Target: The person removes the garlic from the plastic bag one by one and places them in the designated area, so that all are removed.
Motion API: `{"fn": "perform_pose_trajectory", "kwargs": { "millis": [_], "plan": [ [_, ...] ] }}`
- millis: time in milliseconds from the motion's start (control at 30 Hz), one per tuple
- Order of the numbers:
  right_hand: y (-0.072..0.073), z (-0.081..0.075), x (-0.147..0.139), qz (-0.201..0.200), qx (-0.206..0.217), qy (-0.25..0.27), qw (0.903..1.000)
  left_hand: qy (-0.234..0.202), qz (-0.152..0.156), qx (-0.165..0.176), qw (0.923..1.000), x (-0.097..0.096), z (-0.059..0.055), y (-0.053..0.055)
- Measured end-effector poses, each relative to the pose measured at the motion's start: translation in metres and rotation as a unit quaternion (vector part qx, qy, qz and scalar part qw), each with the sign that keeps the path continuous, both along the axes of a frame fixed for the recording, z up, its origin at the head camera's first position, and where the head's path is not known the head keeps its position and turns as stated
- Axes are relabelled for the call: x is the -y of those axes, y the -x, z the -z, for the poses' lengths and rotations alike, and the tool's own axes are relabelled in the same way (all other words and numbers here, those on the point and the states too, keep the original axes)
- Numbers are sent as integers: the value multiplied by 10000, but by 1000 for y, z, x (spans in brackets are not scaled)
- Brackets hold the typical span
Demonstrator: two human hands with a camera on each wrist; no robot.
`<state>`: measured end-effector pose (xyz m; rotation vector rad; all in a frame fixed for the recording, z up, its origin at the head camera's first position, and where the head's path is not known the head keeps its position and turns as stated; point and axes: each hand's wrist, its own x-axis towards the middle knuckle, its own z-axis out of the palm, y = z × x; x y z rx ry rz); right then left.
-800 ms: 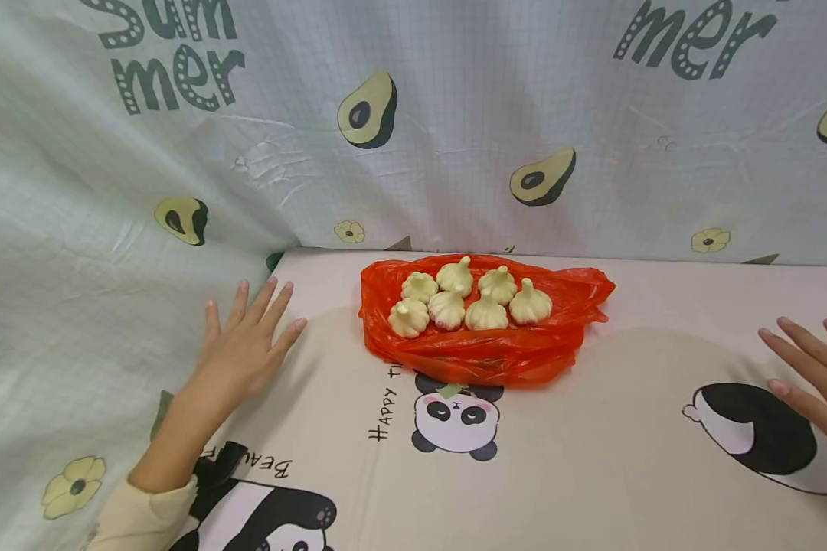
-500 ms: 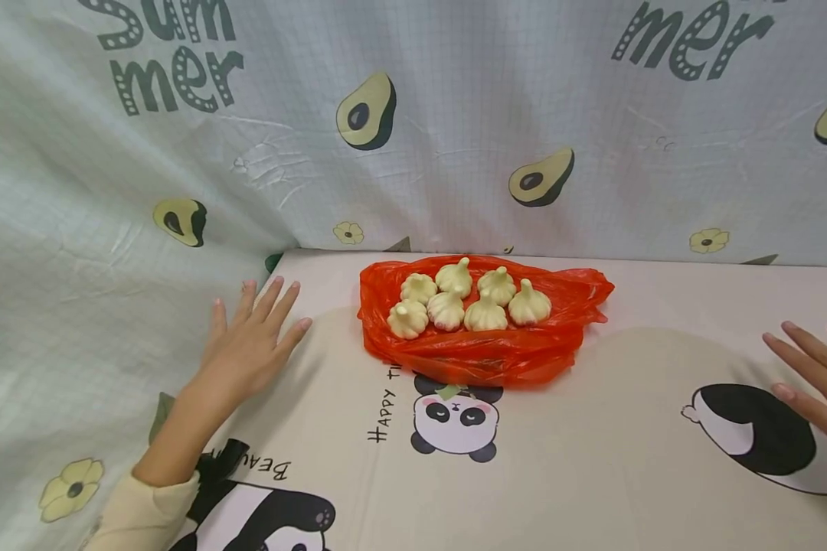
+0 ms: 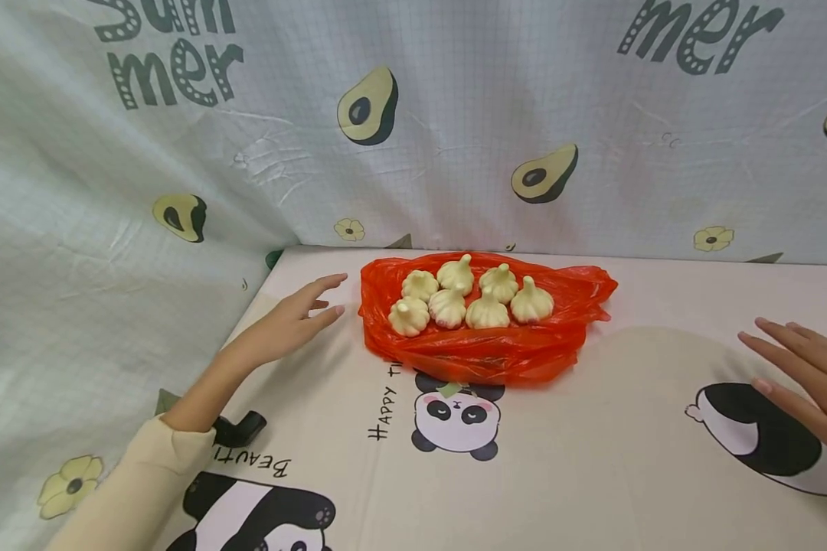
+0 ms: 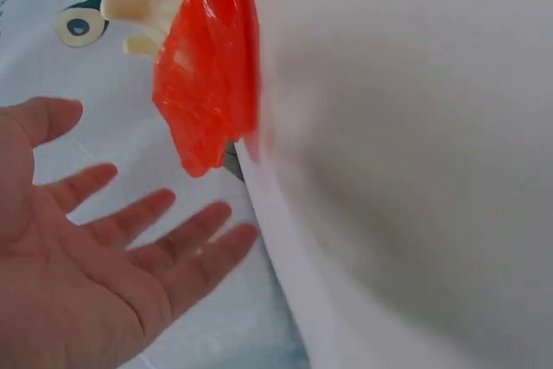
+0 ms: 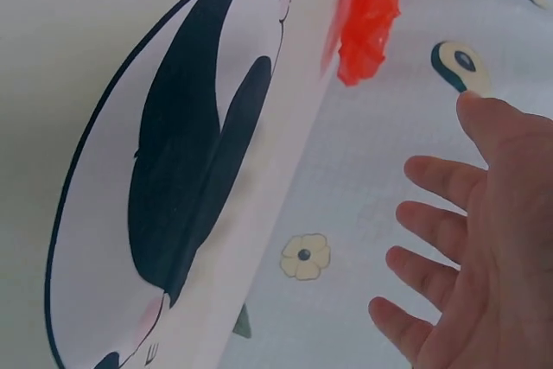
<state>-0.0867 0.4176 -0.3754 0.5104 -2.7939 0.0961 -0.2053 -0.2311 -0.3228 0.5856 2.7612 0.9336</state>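
Several pale garlic bulbs (image 3: 448, 308) sit clustered in a crumpled red plastic bag (image 3: 482, 360) on the table, its mouth spread wide. My left hand (image 3: 292, 321) hovers just left of the bag, fingers reaching toward it and holding nothing. In the left wrist view that hand (image 4: 104, 257) is spread with palm visible, the red bag (image 4: 212, 66) beyond the fingertips. At the right edge my right hand (image 3: 809, 375) is held above the table, fingers extended, well apart from the bag. The right wrist view shows this hand (image 5: 492, 231) holding nothing.
The table cover (image 3: 593, 474) is pale with printed pandas, one (image 3: 455, 421) right in front of the bag. A curtain with avocado prints (image 3: 455, 176) hangs behind and along the left side. A black strap end (image 3: 241, 430) shows near my left wrist.
My left hand has moved right toward the bag and turned, its spread fingers now closer together. The right hand has shifted slightly left. The bag and garlic have stayed put.
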Motion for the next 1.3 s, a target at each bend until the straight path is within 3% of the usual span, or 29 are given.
{"fn": "perform_pose_trajectory", "kwargs": {
  "millis": [200, 333, 500, 667, 800, 1000, 1167, 1300],
  "plan": [
    [2, -17, 18, -500, -392, 532, 9966, -531, 461, 470, 9964, 2, 7, 19],
    [4, -27, 30, -605, -575, 639, 9945, -543, 742, 282, 9954, 0, 12, 29],
    [7, -37, 40, -413, -309, 305, 9982, -522, 1052, -9, 9931, -9, 16, 37],
    [16, -47, 52, -645, -252, 270, 9972, -451, 931, -120, 9946, -18, 21, 42],
    [25, -57, 63, -541, 102, 218, 9982, -278, 852, -122, 9959, -22, 27, 47],
    [42, -68, 83, -450, 710, 391, 9957, -91, 1147, -174, 9932, -21, 35, 52],
    [56, -70, 98, -796, 806, 538, 9921, -209, 1259, -165, 9917, -20, 40, 54],
    [64, -70, 108, -992, 865, 677, 9890, -319, 1098, -77, 9934, -18, 40, 57]
  ]
}}
